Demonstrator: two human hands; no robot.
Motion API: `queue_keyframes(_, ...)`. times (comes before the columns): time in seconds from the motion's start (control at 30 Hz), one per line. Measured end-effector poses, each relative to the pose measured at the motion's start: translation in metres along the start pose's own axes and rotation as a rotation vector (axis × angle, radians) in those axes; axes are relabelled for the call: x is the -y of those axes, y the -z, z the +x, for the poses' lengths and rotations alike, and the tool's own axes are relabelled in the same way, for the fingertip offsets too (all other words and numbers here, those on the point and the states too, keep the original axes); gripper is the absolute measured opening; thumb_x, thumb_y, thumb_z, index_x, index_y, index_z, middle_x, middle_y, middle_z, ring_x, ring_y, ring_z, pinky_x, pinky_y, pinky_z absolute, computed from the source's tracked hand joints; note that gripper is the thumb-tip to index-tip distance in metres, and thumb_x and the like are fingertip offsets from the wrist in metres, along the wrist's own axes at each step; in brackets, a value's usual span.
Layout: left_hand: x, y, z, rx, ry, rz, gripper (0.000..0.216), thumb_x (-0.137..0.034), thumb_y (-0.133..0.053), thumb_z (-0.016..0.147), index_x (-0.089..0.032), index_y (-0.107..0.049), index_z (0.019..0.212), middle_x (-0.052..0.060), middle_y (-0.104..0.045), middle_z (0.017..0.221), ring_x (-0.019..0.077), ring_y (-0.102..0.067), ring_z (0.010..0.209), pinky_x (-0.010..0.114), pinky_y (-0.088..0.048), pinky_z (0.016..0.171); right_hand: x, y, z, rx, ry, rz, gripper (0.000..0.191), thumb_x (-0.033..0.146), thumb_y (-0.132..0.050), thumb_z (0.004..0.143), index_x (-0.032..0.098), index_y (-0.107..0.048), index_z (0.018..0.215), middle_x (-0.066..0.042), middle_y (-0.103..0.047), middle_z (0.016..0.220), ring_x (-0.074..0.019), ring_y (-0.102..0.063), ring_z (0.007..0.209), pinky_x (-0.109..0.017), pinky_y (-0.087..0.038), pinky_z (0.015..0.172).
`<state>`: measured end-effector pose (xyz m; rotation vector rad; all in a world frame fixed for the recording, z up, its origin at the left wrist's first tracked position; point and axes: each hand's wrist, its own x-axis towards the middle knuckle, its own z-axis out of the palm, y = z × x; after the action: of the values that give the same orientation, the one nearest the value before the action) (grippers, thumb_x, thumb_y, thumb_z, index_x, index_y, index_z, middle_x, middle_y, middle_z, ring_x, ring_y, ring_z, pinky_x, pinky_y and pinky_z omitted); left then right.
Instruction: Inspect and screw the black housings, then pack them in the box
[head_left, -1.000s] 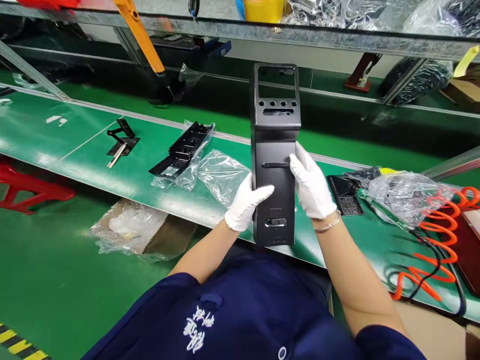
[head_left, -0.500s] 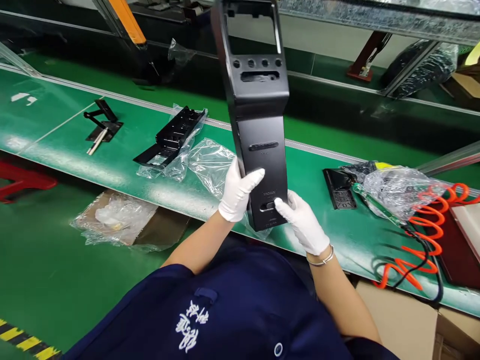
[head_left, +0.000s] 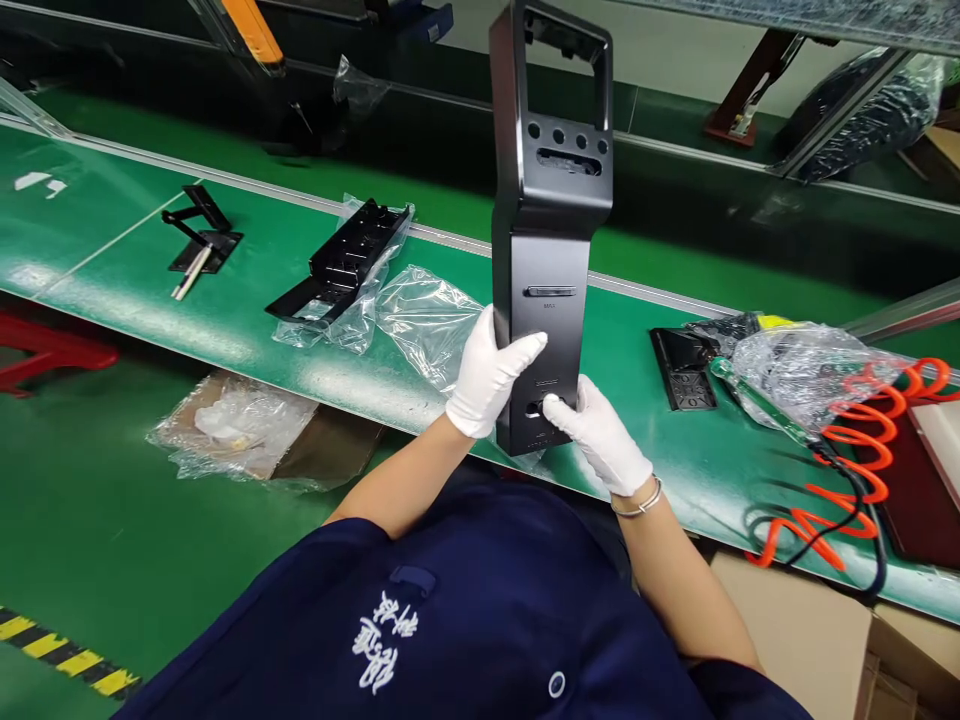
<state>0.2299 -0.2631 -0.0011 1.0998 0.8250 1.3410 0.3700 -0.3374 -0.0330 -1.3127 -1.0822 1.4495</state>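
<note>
A long black plastic housing (head_left: 551, 220) is held up over the bench, its outer face toward me. It has a rectangular window at the top, a row of round holes, and slots below. My left hand (head_left: 491, 375), in a white glove, wraps round its left edge with the thumb across the front. Lower down, my gloved right hand (head_left: 600, 430) grips the right edge, its thumb at the bottom slot. The fingers behind the housing are hidden. A similar black housing (head_left: 349, 260) lies on clear plastic to the left, its inner side up.
Clear plastic film (head_left: 427, 325) lies on the green bench (head_left: 255, 320). Left stands a black folding bracket (head_left: 206, 235). To the right are a black part (head_left: 682, 370), a green air tool (head_left: 765, 405) with a coiled orange hose (head_left: 862, 450), and bagged items. Cardboard boxes (head_left: 795, 620) sit below.
The housing has shifted slightly to the right in view and turned a little, showing more of its left side. Both hands keep their hold on it.
</note>
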Motion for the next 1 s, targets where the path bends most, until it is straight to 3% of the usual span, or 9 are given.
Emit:
queue_keyframes(0.07, 0.003, 0.000, 0.001, -0.017, -0.018, 0.024, 0.044, -0.038, -0.088, 0.070, -0.023, -0.062, 0.103, 0.004, -0.076, 0.105, 0.0215, -0.074, 0.093, 0.037, -0.063, 0.088, -0.010, -0.001, 0.001, -0.114, 0.098, -0.110, 0.086, 0.075, -0.067, 0.081, 0.014, -0.046, 0.139, -0.014, -0.053, 0.144, -0.0184, -0.061, 0.128, -0.037, -0.055, 0.114)
queue_keyframes(0.2, 0.007, -0.005, 0.000, -0.113, -0.119, 0.030, 0.049, -0.045, -0.087, 0.075, -0.024, -0.061, 0.111, 0.006, -0.075, 0.111, 0.0235, -0.074, 0.103, 0.038, -0.061, 0.096, -0.021, -0.009, -0.005, -0.543, 0.493, -0.491, 0.060, 0.060, -0.064, 0.092, 0.015, -0.056, 0.131, -0.012, -0.047, 0.151, -0.0199, -0.049, 0.143, -0.046, -0.044, 0.125)
queue_keyframes(0.27, 0.007, -0.008, -0.002, -0.170, -0.159, 0.033, 0.053, -0.050, -0.086, 0.077, -0.024, -0.060, 0.115, 0.007, -0.075, 0.115, 0.0236, -0.074, 0.105, 0.039, -0.061, 0.098, -0.021, -0.015, -0.008, -0.600, 0.667, -0.659, 0.050, 0.057, -0.064, 0.094, 0.014, -0.060, 0.120, -0.011, -0.051, 0.146, -0.0211, -0.047, 0.145, -0.048, -0.045, 0.123)
queue_keyframes(0.37, 0.006, -0.014, -0.005, -0.247, -0.193, 0.025, 0.055, -0.053, -0.086, 0.077, -0.024, -0.058, 0.115, 0.007, -0.075, 0.118, 0.0218, -0.074, 0.100, 0.037, -0.062, 0.097, -0.020, -0.025, -0.009, -0.642, 0.772, -0.786, 0.052, 0.057, -0.067, 0.093, 0.013, -0.057, 0.119, -0.012, -0.050, 0.147, -0.0238, -0.044, 0.148, -0.048, -0.048, 0.118)
queue_keyframes(0.6, 0.006, -0.019, -0.009, -0.315, -0.236, -0.001, 0.064, -0.048, -0.086, 0.079, -0.026, -0.056, 0.131, 0.006, -0.076, 0.121, 0.0209, -0.074, 0.103, 0.036, -0.060, 0.101, -0.018, -0.032, -0.004, -0.674, 0.776, -0.732, 0.039, 0.050, -0.065, 0.094, 0.012, -0.061, 0.104, -0.012, -0.049, 0.148, -0.0212, -0.046, 0.146, -0.044, -0.049, 0.117)
queue_keyframes(0.73, 0.003, -0.016, -0.007, -0.283, -0.197, -0.043, 0.058, -0.048, -0.087, 0.078, -0.026, -0.061, 0.125, 0.005, -0.077, 0.118, 0.0221, -0.075, 0.104, 0.035, -0.060, 0.100, -0.016, -0.022, -0.007, -0.607, 0.756, -0.670, 0.035, 0.047, -0.061, 0.098, 0.013, -0.064, 0.110, -0.010, -0.051, 0.148, -0.0157, -0.049, 0.145, -0.038, -0.048, 0.120)
queue_keyframes(0.83, 0.001, -0.014, -0.006, -0.252, -0.194, -0.125, 0.045, -0.042, -0.086, 0.079, -0.026, -0.066, 0.116, 0.003, -0.079, 0.110, 0.0208, -0.075, 0.103, 0.033, -0.061, 0.098, -0.012, -0.014, -0.008, -0.571, 0.617, -0.567, 0.057, 0.058, -0.057, 0.098, 0.012, -0.059, 0.132, -0.013, -0.051, 0.147, -0.0143, -0.055, 0.138, -0.035, -0.051, 0.118)
queue_keyframes(1.0, 0.001, -0.016, -0.012, -0.219, -0.193, -0.182, 0.034, -0.035, -0.086, 0.080, -0.026, -0.070, 0.109, 0.001, -0.079, 0.114, 0.0181, -0.075, 0.100, 0.031, -0.061, 0.097, 0.000, -0.011, -0.007, -0.492, 0.322, -0.575, 0.105, 0.089, -0.053, 0.082, 0.010, -0.052, 0.151, -0.016, -0.054, 0.143, -0.0242, -0.056, 0.133, -0.044, -0.052, 0.113)
